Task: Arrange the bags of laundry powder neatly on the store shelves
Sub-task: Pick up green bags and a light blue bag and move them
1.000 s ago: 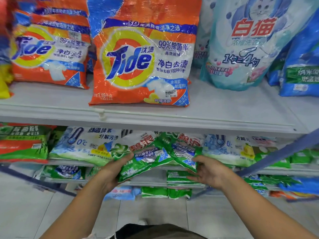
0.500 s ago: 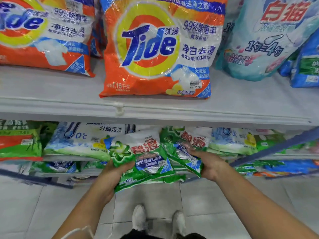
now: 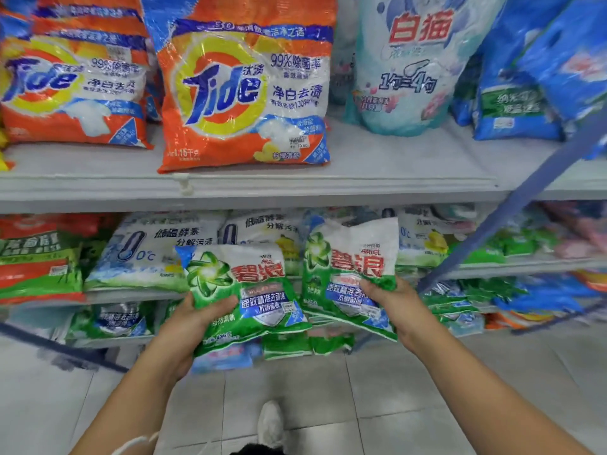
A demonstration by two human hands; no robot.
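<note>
I hold two green-and-white Ariel powder bags in front of the lower shelf. My left hand [image 3: 193, 326] grips the left Ariel bag [image 3: 243, 290] from below, thumb on its front. With its fingers at the bag's right edge, my right hand [image 3: 391, 300] grips the right Ariel bag [image 3: 345, 267], which is raised a little higher. Both bags are upright, side by side, off the shelf. Behind them on the lower shelf [image 3: 138, 292] lean white-and-blue 0°C bags [image 3: 154, 254].
The upper shelf [image 3: 295, 187] carries two orange Tide bags [image 3: 243, 90], a pale blue cat-logo bag [image 3: 407, 67] and blue bags [image 3: 525, 80] at right. A blue metal bar [image 3: 512, 208] slants across the right. More green bags lie on lower tiers. My shoe [image 3: 271, 421] stands on grey floor tiles.
Both hands have lifted the two Ariel bags up and apart, out from the lower shelf. The bags now stand upright, the right one higher. The view has tilted back upward.
</note>
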